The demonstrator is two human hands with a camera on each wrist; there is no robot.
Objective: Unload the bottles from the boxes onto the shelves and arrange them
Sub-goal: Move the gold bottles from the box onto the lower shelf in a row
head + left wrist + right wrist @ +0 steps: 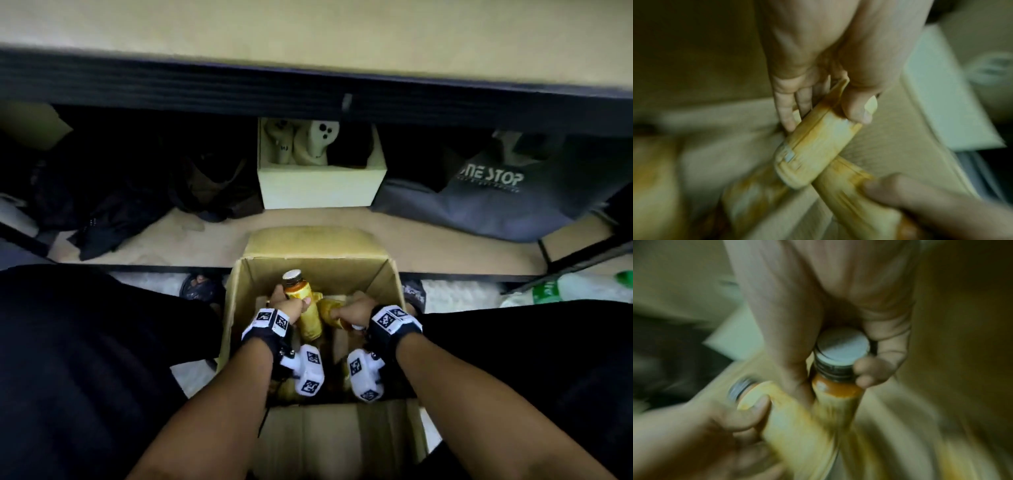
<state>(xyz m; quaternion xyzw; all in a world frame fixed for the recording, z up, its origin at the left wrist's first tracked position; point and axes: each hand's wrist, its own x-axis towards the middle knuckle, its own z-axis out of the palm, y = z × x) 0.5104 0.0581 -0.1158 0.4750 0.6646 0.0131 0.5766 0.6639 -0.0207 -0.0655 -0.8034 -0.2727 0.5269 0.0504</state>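
An open cardboard box [236,308] stands on the floor between my knees, with several yellow bottles in it. My left hand [287,303] grips one yellow bottle [308,315] by its body; the silver cap [292,274] points up and away. In the left wrist view the fingers [785,113] and thumb pinch that bottle [813,146]. My right hand [352,308] holds a second yellow bottle [329,306] beside the first. In the right wrist view this hand [834,369] curls round the neck just under the cap [842,345]. Both wrist views are blurred.
A low shelf board [342,222] lies just beyond the box, under a dark upper shelf edge [308,89]. On it stand a white box with ghost figures [322,186], a grey "ONE STOP" bag [486,205] and dark clothing [120,198]. A green-labelled plastic bottle [565,289] lies at the right.
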